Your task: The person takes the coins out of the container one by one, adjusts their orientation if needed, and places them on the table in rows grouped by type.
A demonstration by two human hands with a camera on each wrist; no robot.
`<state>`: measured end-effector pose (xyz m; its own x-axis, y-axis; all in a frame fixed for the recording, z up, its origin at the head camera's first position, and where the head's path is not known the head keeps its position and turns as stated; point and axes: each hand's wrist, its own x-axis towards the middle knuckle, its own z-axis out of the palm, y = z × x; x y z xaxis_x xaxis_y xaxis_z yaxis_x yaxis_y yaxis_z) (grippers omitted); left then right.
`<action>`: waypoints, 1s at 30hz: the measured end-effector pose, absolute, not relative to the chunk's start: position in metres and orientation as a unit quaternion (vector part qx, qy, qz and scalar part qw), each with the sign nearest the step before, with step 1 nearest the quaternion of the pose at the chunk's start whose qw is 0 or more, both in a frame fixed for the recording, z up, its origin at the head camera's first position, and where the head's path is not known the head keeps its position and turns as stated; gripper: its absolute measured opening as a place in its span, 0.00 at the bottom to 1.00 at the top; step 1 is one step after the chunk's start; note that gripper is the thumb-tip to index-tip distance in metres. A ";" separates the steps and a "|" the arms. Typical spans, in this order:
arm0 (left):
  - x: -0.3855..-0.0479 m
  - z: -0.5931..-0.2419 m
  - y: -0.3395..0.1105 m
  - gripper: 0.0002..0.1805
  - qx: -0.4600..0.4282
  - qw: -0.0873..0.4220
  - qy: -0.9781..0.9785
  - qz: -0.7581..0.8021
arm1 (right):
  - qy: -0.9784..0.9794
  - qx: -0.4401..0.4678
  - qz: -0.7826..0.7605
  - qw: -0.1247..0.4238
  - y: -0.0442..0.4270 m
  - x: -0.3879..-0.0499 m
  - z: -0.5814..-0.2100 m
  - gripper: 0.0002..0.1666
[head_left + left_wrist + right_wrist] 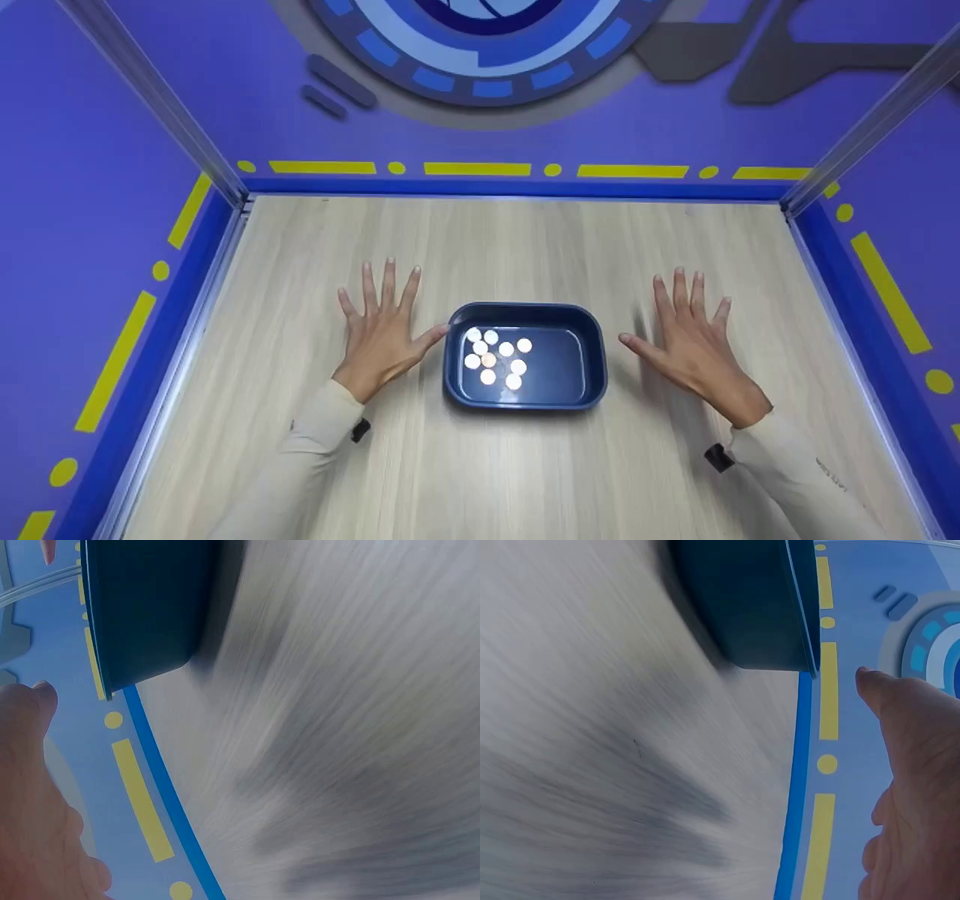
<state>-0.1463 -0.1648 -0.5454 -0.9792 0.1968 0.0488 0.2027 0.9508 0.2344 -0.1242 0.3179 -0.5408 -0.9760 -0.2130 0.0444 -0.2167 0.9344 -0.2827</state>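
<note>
A dark blue rectangular tub (pixel 559 405) with rounded corners stands on the wooden table between the two hands. Several small round pale discs (pixel 506 349), perhaps coins, lie on its bottom, mostly in the left half. To the left, my left hand (pixel 382 341) is spread, its thumb tip close to the tub's rim; whether it touches cannot be told in the head view. On the other side my right hand (pixel 690 352) is spread too, its thumb pointing at the tub with a gap between. Both wrist views show the tub's outer wall (pixel 150 607) and a thumb apart from it.
The light wood-grain tabletop (pixel 510 472) is bordered by a blue-purple back panel (pixel 487 142) and side panels with yellow dashes. Metal rails (pixel 180 135) run along the corners. A small black piece (pixel 361 430) is on the left cuff, another (pixel 719 457) on the right.
</note>
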 end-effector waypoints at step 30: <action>-0.108 -0.581 -0.148 0.64 -0.162 -0.023 -0.957 -0.241 | -0.973 0.140 0.186 -0.004 0.282 -0.114 -0.546 0.63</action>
<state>-0.1078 -0.1480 -0.5814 -0.9463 0.3215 0.0344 0.2995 0.8315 0.4679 -0.1143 0.2823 -0.5458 -0.9609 -0.2731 0.0445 -0.2703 0.8918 -0.3627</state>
